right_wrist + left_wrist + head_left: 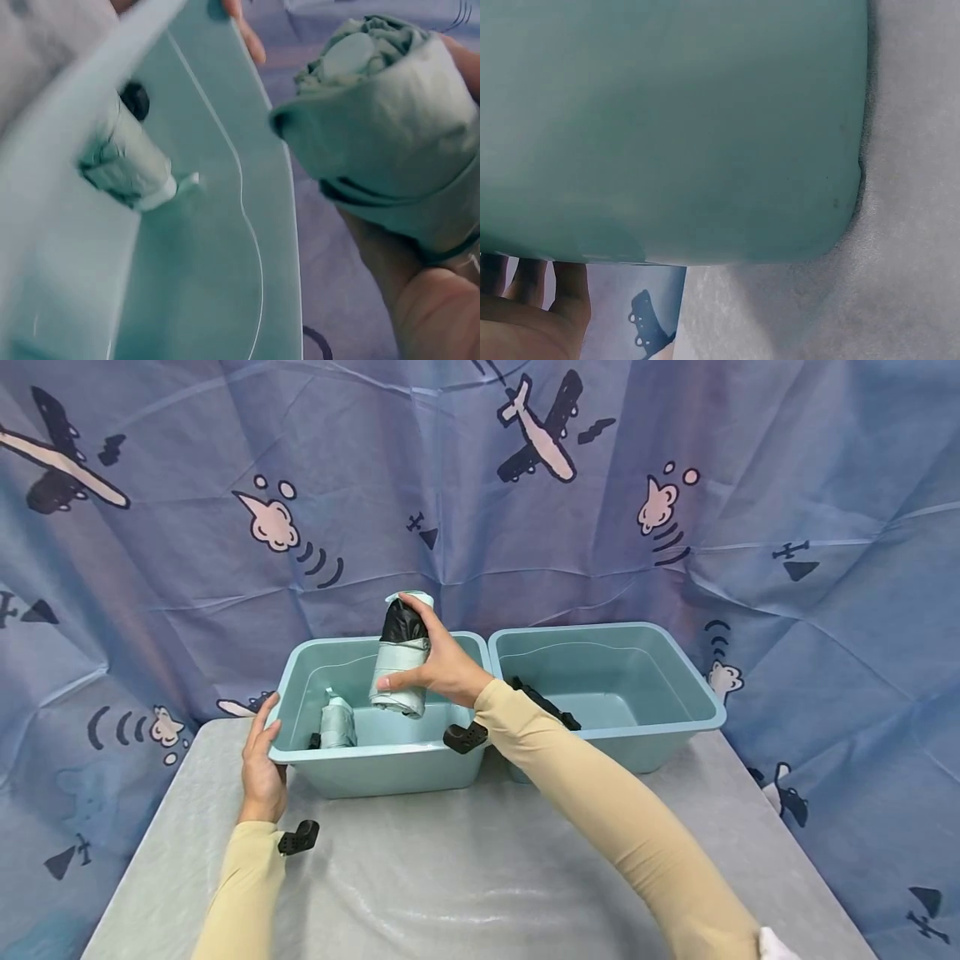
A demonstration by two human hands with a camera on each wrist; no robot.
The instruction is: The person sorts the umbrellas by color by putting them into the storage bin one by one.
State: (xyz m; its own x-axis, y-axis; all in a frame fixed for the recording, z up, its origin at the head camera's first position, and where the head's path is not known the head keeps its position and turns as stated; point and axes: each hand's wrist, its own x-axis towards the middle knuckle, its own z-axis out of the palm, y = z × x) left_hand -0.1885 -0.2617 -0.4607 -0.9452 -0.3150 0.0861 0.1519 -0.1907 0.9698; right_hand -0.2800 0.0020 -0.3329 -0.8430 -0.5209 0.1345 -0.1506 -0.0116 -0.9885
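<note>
In the head view my right hand [450, 667] grips a folded umbrella [401, 681], mint green with a black section, above the left bin [397, 760]. Its rolled end with a pale round cap shows in the right wrist view. My left hand [262, 768] is at the left bin's left side, fingers extended and fingertips at the rim; the left wrist view shows its fingers [571, 289] against the bin's wall. Inside that bin, by the left end, lies another mint-green folded umbrella [337, 722], with a black end and a white tip.
A second matching bin [637, 739] stands right beside the first and holds a black, elongated item [543, 700], partly hidden by the front rim and my right sleeve. Both bins sit on a grey-covered table [465, 868]. Behind hangs a blue curtain [465, 493] with airplane prints.
</note>
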